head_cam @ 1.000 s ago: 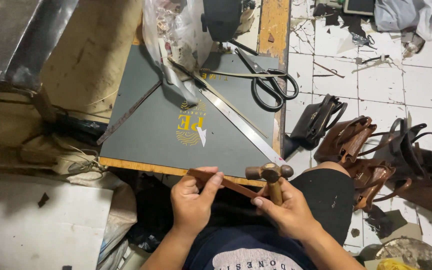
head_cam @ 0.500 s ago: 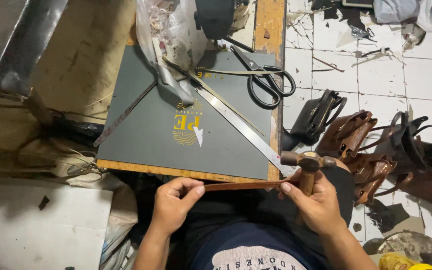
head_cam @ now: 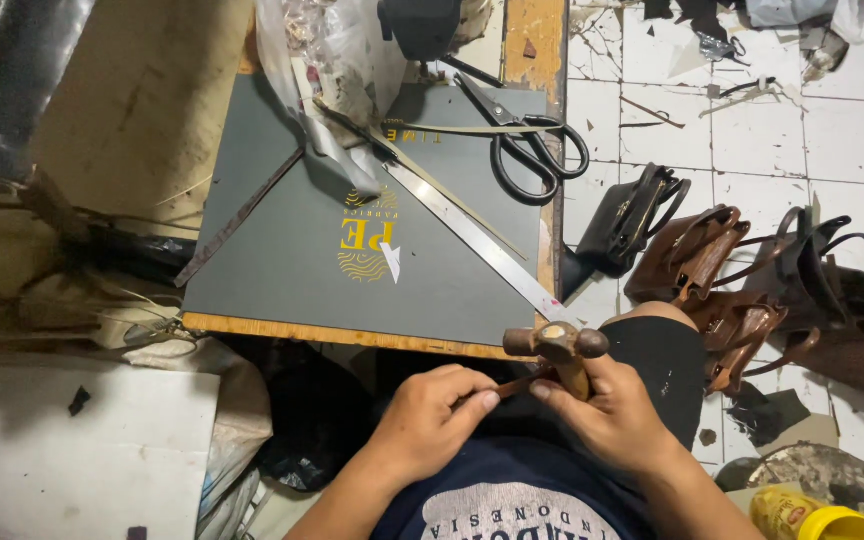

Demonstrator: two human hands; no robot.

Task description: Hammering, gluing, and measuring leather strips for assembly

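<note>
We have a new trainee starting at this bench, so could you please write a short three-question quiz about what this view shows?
1. True or false: the right hand holds a hammer.
2. Which lies on the grey board? A) black scissors B) a brown bag C) a yellow lid
3. What does the left hand pinch?

Key
1. True.
2. A.
3. A thin brown strip, also touched by the right hand's fingers.

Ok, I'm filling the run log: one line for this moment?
left hand: pinches brown strip | right hand: holds hammer | ahead: grey board, scissors
</note>
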